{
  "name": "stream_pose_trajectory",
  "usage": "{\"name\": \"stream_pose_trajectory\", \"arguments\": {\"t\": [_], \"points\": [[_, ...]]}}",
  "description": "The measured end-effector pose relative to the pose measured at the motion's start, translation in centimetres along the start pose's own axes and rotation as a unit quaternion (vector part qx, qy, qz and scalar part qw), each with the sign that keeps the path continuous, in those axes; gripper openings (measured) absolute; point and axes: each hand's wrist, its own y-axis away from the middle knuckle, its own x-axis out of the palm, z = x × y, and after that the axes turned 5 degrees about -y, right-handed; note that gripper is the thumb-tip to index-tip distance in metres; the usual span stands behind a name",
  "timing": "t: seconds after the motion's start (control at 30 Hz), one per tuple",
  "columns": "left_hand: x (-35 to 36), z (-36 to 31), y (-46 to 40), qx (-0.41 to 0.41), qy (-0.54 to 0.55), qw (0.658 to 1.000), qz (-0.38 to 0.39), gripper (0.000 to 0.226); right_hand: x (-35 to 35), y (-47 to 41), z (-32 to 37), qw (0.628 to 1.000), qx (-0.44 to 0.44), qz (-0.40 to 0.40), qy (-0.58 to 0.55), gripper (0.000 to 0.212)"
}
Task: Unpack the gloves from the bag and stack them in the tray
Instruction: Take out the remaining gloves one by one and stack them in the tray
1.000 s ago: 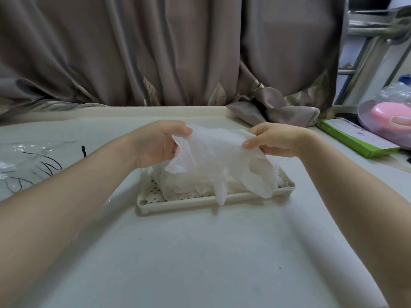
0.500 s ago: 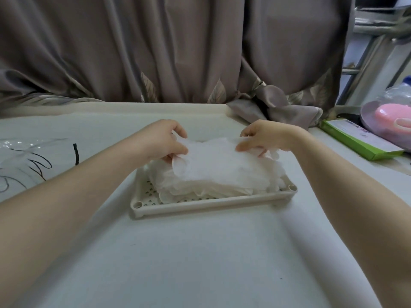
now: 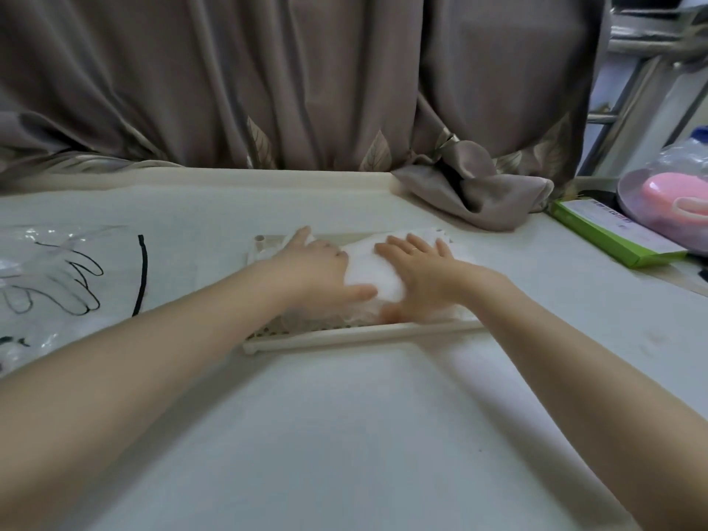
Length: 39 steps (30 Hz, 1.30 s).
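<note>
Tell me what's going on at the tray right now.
A person is pressing both palms flat on a pile of white gloves in the cream perforated tray. The left hand and right hand lie open with straight fingers, neither holding anything. The clear printed bag lies to the left on the table, untouched.

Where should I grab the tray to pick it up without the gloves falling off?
Probably grip the tray by its two short ends, one hand from each side, keeping it level. It is long and shallow, and the gloves lie heaped loosely above its rim.
</note>
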Motion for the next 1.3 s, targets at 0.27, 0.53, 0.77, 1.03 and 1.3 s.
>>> {"name": "stream_pose_trajectory", "arguments": {"t": [0.27, 0.53, 0.77, 1.03, 1.3], "points": [[1.6, 0.7, 2.1, -0.052, 0.162, 0.985, 0.025, 0.097, 0.7, 1.9, -1.1, 0.987, 0.129, -0.021, -0.097, 0.119], [0.3, 6.8, 10.2, -0.044, 0.235, 0.933, -0.269, 0.023, -1.4, 3.2, 10.0, 0.922, -0.145, -0.262, -0.247, 0.041], [2.6, 11.3, 16.5, -0.208, 0.196, 0.904, -0.317, 0.033, 0.4, 1.2, 22.7, 0.939, -0.232, -0.123, -0.221, 0.031], [7.3, 13.9, 18.3, -0.338, 0.309, 0.878, -0.137, 0.029, 2.0, -0.8, 25.9, 0.963, -0.093, -0.091, -0.235, 0.024], [7.2, 10.9, 16.8, -0.172, 0.383, 0.900, -0.112, 0.046, 0.5, -0.4, 21.7, 0.862, -0.005, -0.161, -0.481, 0.024]]}}
